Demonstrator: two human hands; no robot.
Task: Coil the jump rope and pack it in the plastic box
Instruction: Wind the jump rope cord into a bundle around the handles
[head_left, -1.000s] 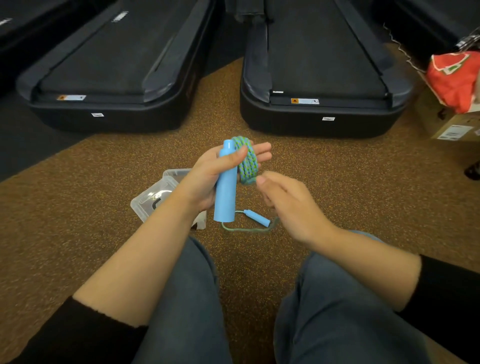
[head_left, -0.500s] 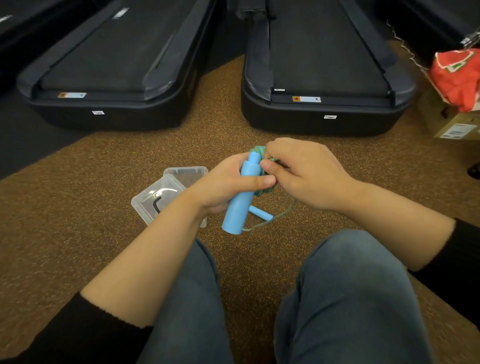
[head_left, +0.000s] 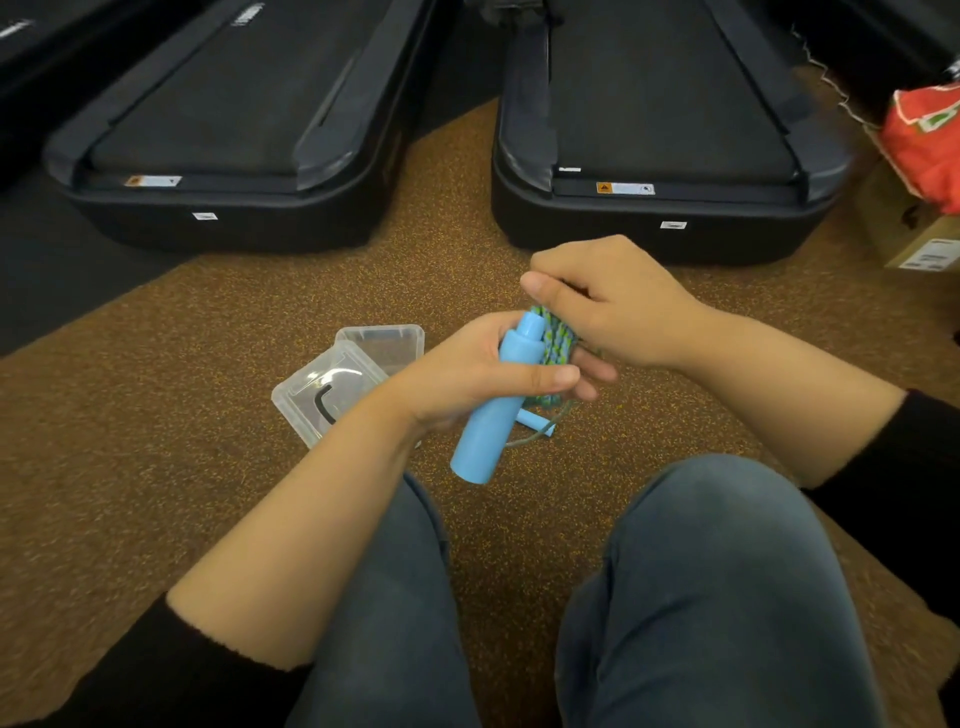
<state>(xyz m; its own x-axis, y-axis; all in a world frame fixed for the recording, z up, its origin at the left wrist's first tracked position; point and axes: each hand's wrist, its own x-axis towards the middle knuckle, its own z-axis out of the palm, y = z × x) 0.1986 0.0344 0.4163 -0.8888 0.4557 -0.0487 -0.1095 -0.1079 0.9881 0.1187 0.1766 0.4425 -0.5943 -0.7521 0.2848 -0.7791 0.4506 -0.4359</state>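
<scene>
The left hand (head_left: 467, 379) is gripping the blue handle (head_left: 491, 415), with most of the rope (head_left: 555, 338) looped round its fingers. The right hand (head_left: 613, 306) is pinching the rope, winding it. The other handle (head_left: 537, 423) is lying on the floor (head_left: 208, 364). The plastic box (head_left: 382, 328) is waiting open, just behind.

Cannot see the fingertips of the right hand (head_left: 618, 306), tucked behind the coil (head_left: 558, 335); cannot judge their grip; see only the tip of the second handle (head_left: 537, 425) past the held handle (head_left: 488, 415); lose part of the box (head_left: 332, 395) behind the left hand (head_left: 467, 374); cannot read the treadmill labels (head_left: 625, 188).
</scene>
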